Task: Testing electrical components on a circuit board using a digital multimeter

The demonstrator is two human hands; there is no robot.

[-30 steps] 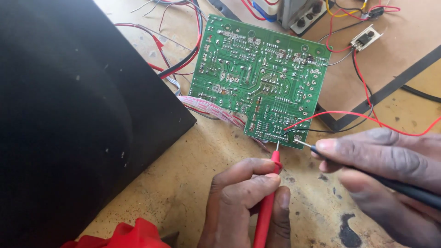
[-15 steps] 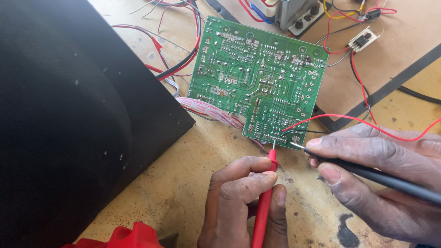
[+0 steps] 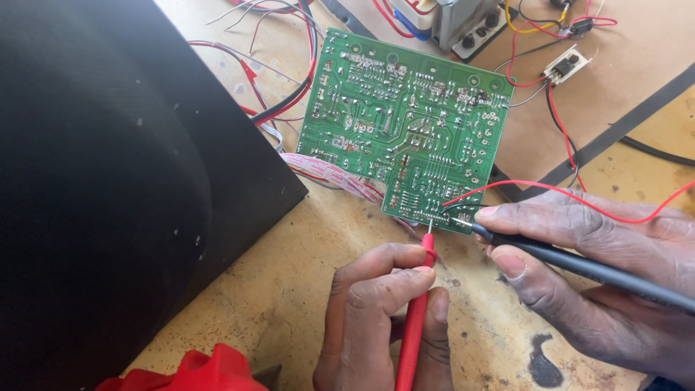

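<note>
Green circuit board (image 3: 405,130) lies solder side up on the worn yellow surface (image 3: 304,304), its left edge just beside a large black case (image 3: 108,181). Left hand (image 3: 384,326) sits below the board's lower edge, fingers (image 3: 376,286) closed round a red probe (image 3: 414,326); its metal tip touches the board's bottom edge. Right hand (image 3: 601,275) lies right of that edge, fingers (image 3: 536,217) pinching a black probe (image 3: 579,268), tip on the board's lower right corner, near the red tip. Thin red wire (image 3: 579,199) runs from that corner over the right hand. Pink ribbon cable (image 3: 333,177) leaves the board's lower left, toward the case. Red cloth (image 3: 195,369) below the case.
</note>
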